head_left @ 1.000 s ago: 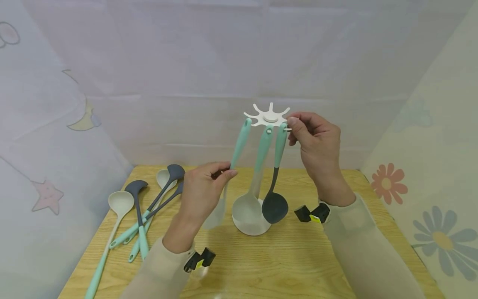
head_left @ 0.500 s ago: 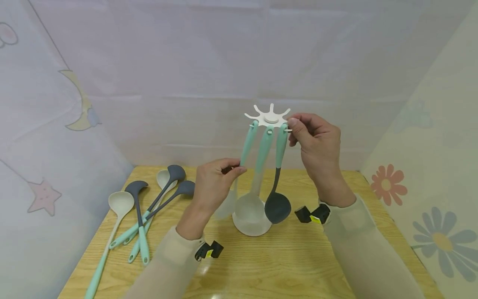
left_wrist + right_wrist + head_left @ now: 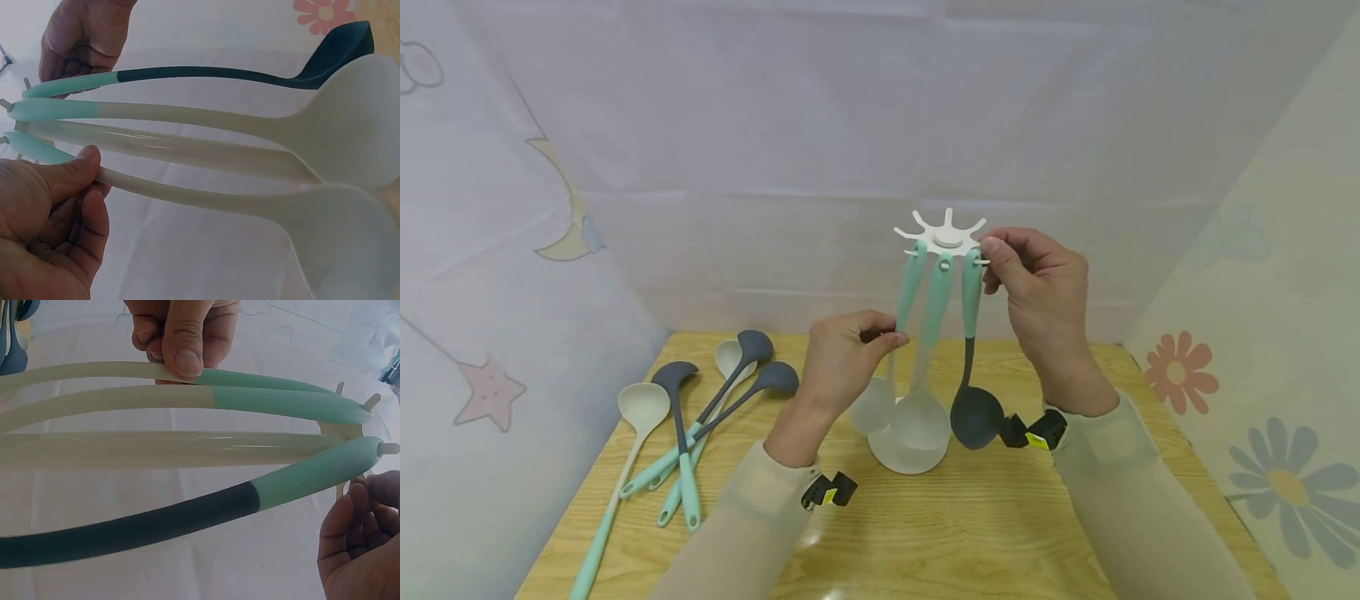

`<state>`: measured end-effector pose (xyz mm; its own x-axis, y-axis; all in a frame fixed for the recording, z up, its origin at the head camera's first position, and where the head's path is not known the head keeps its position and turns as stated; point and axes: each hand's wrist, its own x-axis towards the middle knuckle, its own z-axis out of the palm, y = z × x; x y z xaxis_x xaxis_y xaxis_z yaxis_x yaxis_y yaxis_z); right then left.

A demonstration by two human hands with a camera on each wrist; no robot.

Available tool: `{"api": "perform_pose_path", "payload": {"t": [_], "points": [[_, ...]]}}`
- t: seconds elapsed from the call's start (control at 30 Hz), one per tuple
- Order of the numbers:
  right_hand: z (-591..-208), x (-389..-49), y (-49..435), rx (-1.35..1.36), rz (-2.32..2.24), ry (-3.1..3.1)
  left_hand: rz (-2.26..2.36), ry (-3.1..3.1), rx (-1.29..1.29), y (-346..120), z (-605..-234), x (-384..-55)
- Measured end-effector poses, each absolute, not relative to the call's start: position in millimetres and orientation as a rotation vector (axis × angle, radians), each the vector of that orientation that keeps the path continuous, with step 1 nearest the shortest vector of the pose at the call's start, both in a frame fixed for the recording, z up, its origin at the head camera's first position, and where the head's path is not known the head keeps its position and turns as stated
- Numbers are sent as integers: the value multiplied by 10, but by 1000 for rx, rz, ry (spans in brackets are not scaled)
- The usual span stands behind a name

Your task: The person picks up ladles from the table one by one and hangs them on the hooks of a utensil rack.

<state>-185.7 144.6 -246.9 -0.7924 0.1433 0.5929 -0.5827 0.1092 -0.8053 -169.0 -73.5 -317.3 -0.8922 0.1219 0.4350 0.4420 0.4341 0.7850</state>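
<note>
A white utensil stand has a spoked hook top, a pale post and a round base. My left hand pinches a white ladle at the lower end of its mint handle, whose top end sits on a hook. Beside it hangs a second white ladle, partly overlapping the post. To its right a dark grey ladle hangs from another hook. With thumb and fingers, my right hand pinches the right edge of the hook top.
Several mint-handled ladles lie on the wooden table to the left. Among them are a white ladle and a dark ladle, some handles crossing. A pale cloth wall stands behind, with printed panels on both sides.
My left hand has moved right and slightly up, bringing the white ladle's handle onto the hook. The two other hanging ladles have shifted right. My right hand stays at the hook top.
</note>
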Motion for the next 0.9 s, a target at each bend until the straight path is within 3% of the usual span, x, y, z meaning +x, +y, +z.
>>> {"api": "perform_pose_path", "payload": {"t": [0.9], "points": [[-2463,-1857,1483,427,1755,-1824,-1483,-2388,-457,-705,-3195,-1662]]}}
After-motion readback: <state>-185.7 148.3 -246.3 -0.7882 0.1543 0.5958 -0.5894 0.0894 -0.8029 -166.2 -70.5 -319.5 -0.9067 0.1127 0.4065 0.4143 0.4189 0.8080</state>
